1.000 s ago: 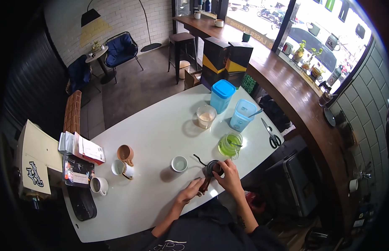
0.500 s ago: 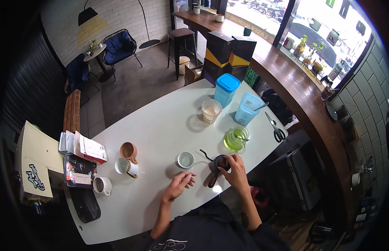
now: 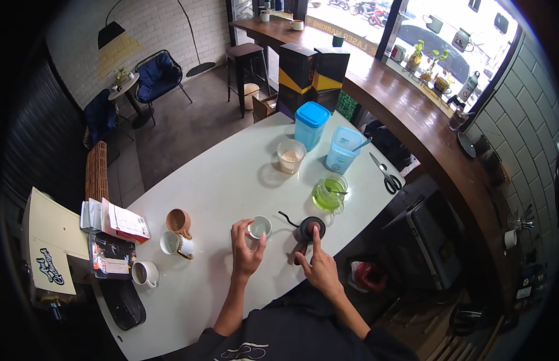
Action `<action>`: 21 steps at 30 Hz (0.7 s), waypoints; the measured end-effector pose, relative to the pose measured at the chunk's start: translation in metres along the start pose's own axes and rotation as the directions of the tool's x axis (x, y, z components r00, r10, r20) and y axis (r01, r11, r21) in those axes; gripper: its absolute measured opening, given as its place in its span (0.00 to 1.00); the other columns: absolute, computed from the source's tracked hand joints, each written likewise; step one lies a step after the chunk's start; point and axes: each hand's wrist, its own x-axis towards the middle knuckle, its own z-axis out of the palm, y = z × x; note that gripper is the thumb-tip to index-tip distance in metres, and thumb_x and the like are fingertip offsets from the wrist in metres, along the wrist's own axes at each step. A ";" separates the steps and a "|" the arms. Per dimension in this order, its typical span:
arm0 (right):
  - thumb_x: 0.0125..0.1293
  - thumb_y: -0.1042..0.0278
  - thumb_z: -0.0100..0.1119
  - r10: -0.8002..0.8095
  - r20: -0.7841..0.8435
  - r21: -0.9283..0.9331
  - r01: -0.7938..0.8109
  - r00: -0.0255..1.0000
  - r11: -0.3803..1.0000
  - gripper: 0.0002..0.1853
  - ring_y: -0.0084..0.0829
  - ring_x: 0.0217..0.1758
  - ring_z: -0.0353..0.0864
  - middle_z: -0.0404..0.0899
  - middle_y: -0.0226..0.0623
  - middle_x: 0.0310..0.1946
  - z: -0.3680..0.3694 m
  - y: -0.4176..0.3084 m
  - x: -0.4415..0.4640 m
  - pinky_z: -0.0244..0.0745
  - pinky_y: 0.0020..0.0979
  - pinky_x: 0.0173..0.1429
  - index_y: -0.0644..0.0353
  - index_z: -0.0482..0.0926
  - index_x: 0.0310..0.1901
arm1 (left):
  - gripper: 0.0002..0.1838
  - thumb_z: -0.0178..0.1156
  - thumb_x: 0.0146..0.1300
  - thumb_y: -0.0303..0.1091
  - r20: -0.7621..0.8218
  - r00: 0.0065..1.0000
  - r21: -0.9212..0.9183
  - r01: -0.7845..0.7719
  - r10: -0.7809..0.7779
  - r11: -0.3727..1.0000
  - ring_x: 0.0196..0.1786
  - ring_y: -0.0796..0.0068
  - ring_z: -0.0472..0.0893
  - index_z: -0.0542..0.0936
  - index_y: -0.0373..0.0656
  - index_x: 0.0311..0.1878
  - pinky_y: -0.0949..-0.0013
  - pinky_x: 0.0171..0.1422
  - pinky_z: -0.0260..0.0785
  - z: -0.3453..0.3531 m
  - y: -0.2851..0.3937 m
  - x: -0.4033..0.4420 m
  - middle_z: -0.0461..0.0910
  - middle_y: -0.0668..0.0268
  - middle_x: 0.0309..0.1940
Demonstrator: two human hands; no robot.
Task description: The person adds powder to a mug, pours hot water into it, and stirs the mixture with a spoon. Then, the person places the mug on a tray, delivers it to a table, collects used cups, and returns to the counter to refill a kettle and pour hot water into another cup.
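Observation:
A small pale cup (image 3: 261, 227) stands on the white table. My left hand (image 3: 247, 253) is beside its near side, thumb and fingers apart, holding nothing. To the right is a small dark gooseneck kettle (image 3: 305, 227) with a thin curved spout and a brown handle. My right hand (image 3: 321, 268) has its index finger stretched over the top of the kettle, apparently on the lid. The right thumb is near the handle, and the other fingers are bent. A glass jug of green liquid (image 3: 325, 194) stands just beyond the kettle with a spoon in it.
Toward the back are a lidded blue container (image 3: 311, 126), an open blue container (image 3: 341, 151), a clear cup of pale powder (image 3: 290, 157) and scissors (image 3: 385, 174). At left stand a brown cup (image 3: 178, 221), a patterned mug (image 3: 177, 243) and a white mug (image 3: 145, 274).
My left hand has lifted toward the pale cup, its fingers spreading. My right hand's grip on the kettle's top has changed to one outstretched index finger. The whole view has shifted slightly.

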 end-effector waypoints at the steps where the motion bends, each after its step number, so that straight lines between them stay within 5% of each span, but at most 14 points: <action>1: 0.68 0.49 0.61 -0.004 -0.008 0.001 0.004 1.000 1.000 0.51 0.56 0.28 0.82 0.81 0.53 0.26 0.003 -0.003 -0.002 0.77 0.48 0.36 0.61 0.36 0.78 | 0.27 0.67 0.60 0.34 -0.001 1.000 0.069 -0.022 0.022 0.997 0.60 0.55 0.71 0.71 0.39 0.61 0.57 0.62 0.69 0.002 0.001 0.002 0.69 0.54 0.59; 3: 0.68 0.49 0.62 -0.009 -0.014 0.003 0.009 1.000 1.000 0.53 0.57 0.27 0.82 0.81 0.52 0.24 0.007 -0.006 -0.003 0.77 0.48 0.35 0.62 0.35 0.78 | 0.37 0.72 0.53 0.35 -0.003 1.000 0.126 -0.021 0.022 0.992 0.65 0.50 0.66 0.67 0.41 0.66 0.50 0.69 0.62 0.008 -0.001 0.004 0.66 0.53 0.61; 6: 0.67 0.54 0.62 -0.008 -0.014 -0.002 0.008 1.000 1.000 0.54 0.59 0.32 0.84 0.83 0.59 0.32 0.009 -0.010 -0.001 0.78 0.51 0.36 0.69 0.32 0.76 | 0.38 0.73 0.52 0.34 0.002 0.999 0.184 -0.041 0.042 0.982 0.65 0.50 0.66 0.68 0.42 0.66 0.51 0.69 0.63 0.011 -0.002 0.004 0.66 0.53 0.62; 13: 0.64 0.66 0.59 0.038 0.018 0.044 -0.038 0.999 0.998 0.53 0.59 0.27 0.82 0.81 0.56 0.24 0.020 -0.005 0.002 0.77 0.52 0.34 0.71 0.28 0.75 | 0.41 0.75 0.49 0.35 0.002 0.997 0.296 -0.075 0.078 0.952 0.65 0.50 0.66 0.67 0.43 0.67 0.51 0.69 0.63 0.011 -0.007 0.006 0.66 0.54 0.62; 21: 0.62 0.69 0.58 0.073 0.001 -0.025 -0.073 0.997 0.997 0.53 0.59 0.25 0.81 0.80 0.54 0.20 0.017 -0.004 0.003 0.76 0.53 0.34 0.67 0.28 0.76 | 0.44 0.76 0.51 0.36 0.109 0.991 0.041 0.068 -0.072 0.997 0.61 0.49 0.77 0.64 0.41 0.70 0.54 0.65 0.71 0.011 -0.034 0.011 0.76 0.50 0.60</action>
